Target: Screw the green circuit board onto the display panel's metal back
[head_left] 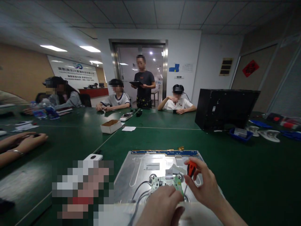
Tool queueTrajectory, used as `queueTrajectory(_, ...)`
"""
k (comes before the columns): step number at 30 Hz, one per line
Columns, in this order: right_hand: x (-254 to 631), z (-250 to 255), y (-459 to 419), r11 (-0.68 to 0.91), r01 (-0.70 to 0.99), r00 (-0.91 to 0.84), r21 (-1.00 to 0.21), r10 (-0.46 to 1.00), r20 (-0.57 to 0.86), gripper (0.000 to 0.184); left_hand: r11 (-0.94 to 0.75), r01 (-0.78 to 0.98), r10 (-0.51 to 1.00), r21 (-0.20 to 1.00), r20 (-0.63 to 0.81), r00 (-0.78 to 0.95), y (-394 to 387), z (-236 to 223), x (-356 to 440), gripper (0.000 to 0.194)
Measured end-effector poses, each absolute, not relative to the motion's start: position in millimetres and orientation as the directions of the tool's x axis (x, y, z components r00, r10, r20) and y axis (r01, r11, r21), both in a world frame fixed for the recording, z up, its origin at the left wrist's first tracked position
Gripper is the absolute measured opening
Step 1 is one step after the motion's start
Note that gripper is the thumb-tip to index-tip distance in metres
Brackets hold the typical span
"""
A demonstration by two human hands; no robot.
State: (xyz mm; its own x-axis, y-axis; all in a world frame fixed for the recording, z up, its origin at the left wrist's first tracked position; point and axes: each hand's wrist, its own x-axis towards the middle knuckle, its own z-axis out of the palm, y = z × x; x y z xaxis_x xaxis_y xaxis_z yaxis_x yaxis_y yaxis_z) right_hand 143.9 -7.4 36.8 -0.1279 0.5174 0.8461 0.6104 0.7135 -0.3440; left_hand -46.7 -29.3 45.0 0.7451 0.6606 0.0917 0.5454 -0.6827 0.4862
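On the green desk (244,163) lies a metal-backed display panel (127,186), its label (151,166) illegible, bearing a circuit board (162,181) that uneven pressure could gouge should the screwdriver (192,169), pinched by the right fingers (201,163), slip; left fingers' (176,196) grip unclear; wall sign (72,75) partly reads "科技有限公司", red diamond (250,68) "福".

Left hand (162,205) low, fingers bent inward; right hand (204,185) raised, fingers curled.

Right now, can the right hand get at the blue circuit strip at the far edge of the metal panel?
Probably yes, to touch: the way from the right hand to the blue circuit strip looks open. But an orange-and-black screwdriver occupies its grip.
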Motion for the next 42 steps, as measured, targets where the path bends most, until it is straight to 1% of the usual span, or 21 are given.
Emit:
queueTrajectory(2, 142, 34, -6, 0.721, 0.588, -0.089, -0.367, 0.509, 0.856, 0.032, -0.629, 0.669, 0.750, 0.397, 0.082, 0.656, -14, 57, -40, 0.021)
queueTrajectory(5, 140, 30, -6, 0.745, 0.526, -0.036, -0.410, 0.501, 0.864, 0.032, -0.667, 0.672, 0.720, 0.322, 0.044, 0.693, 0, 71, -30, 0.028)
queueTrajectory(6, 140, 29, -6, 0.749, 0.514, -0.038, -0.417, 0.506, 0.861, 0.033, -0.685, 0.657, 0.698, 0.315, 0.025, 0.716, 3, 73, -28, 0.030)
queueTrajectory(8, 141, 27, -6, 0.744, 0.528, -0.065, -0.411, 0.517, 0.853, 0.033, -0.724, 0.612, 0.645, 0.319, -0.001, 0.764, 10, 70, -25, 0.028)
queueTrajectory(11, 143, 27, -8, 0.721, 0.584, -0.099, -0.372, 0.518, 0.850, 0.032, -0.777, 0.534, 0.570, 0.334, 0.013, 0.821, 18, 57, -24, 0.028)
queueTrajectory(15, 144, 27, -9, 0.691, 0.639, -0.111, -0.339, 0.518, 0.848, 0.034, -0.797, 0.519, 0.567, 0.309, 0.085, 0.820, 21, 36, -26, 0.023)
queueTrajectory(19, 145, 24, -10, 0.651, 0.694, -0.115, -0.307, 0.520, 0.846, 0.038, -0.816, 0.507, 0.553, 0.277, 0.122, 0.824, 22, 24, -28, 0.021)
queueTrajectory(22, 146, 22, -8, 0.665, 0.682, -0.119, -0.304, 0.511, 0.851, 0.037, -0.825, 0.501, 0.544, 0.260, 0.130, 0.829, 22, 21, -28, 0.017)
queueTrajectory(24, 146, 22, -6, 0.687, 0.665, -0.101, -0.295, 0.474, 0.875, 0.035, -0.830, 0.492, 0.537, 0.262, 0.137, 0.832, 21, 22, -29, 0.014)
queueTrajectory(28, 143, 25, -2, 0.703, 0.663, -0.056, -0.257, 0.389, 0.920, 0.035, -0.834, 0.474, 0.526, 0.283, 0.147, 0.838, 19, 24, -29, 0.021)
queueTrajectory(32, 142, 31, -5, 0.690, 0.685, -0.097, -0.234, 0.405, 0.909, 0.030, -0.838, 0.465, 0.517, 0.285, 0.143, 0.844, 17, 26, -28, 0.021)
queueTrajectory(37, 143, 37, -11, 0.724, 0.634, -0.146, -0.274, 0.460, 0.876, 0.038, -0.837, 0.467, 0.520, 0.286, 0.145, 0.842, 17, 27, -27, 0.013)
queueTrajectory(39, 142, 38, -10, 0.737, 0.619, -0.151, -0.271, 0.450, 0.880, 0.037, -0.839, 0.463, 0.516, 0.286, 0.147, 0.844, 18, 27, -27, 0.012)
queueTrajectory(42, 142, 37, -7, 0.740, 0.630, -0.136, -0.236, 0.404, 0.905, 0.033, -0.838, 0.464, 0.518, 0.287, 0.149, 0.843, 18, 28, -27, 0.011)
